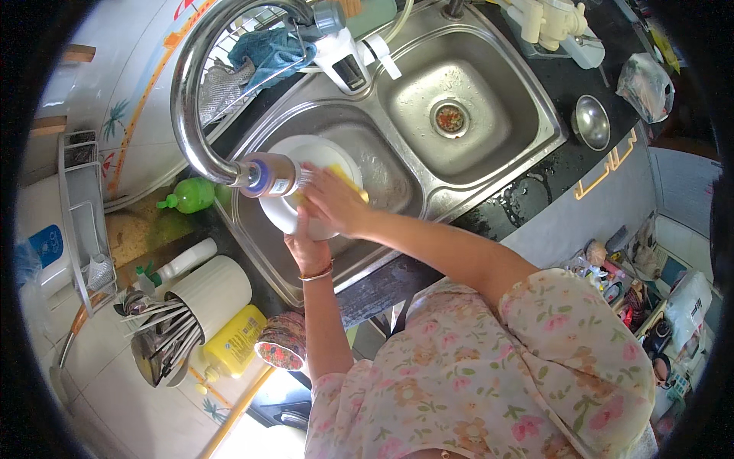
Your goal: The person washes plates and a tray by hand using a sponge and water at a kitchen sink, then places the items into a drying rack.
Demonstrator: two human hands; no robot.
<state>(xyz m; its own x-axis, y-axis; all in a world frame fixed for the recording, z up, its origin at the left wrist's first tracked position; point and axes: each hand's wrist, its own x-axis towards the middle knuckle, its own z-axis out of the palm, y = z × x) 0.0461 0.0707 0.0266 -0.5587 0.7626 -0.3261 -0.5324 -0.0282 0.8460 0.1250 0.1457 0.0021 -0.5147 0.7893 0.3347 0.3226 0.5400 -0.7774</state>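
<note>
Over the left basin of a steel double sink, my left hand (308, 248) grips the lower rim of a white plate (275, 217), with a bracelet at the wrist. My right hand (338, 201) lies over the plate and presses a yellow sponge (347, 179) on its surface; the fingers partly cover the sponge. A chrome faucet (189, 115) with a filter head (275, 175) hangs above the plate and hides part of it. Whether water runs there cannot be told for sure.
The right basin (487, 86) has food scraps in its drain strainer (451, 119). A metal bowl (591, 123) stands on the dark counter. At left are a green bottle (194, 195), a utensil holder (221, 298) and a yellow bottle (236, 339). A blue cloth (266, 54) hangs on a wire rack.
</note>
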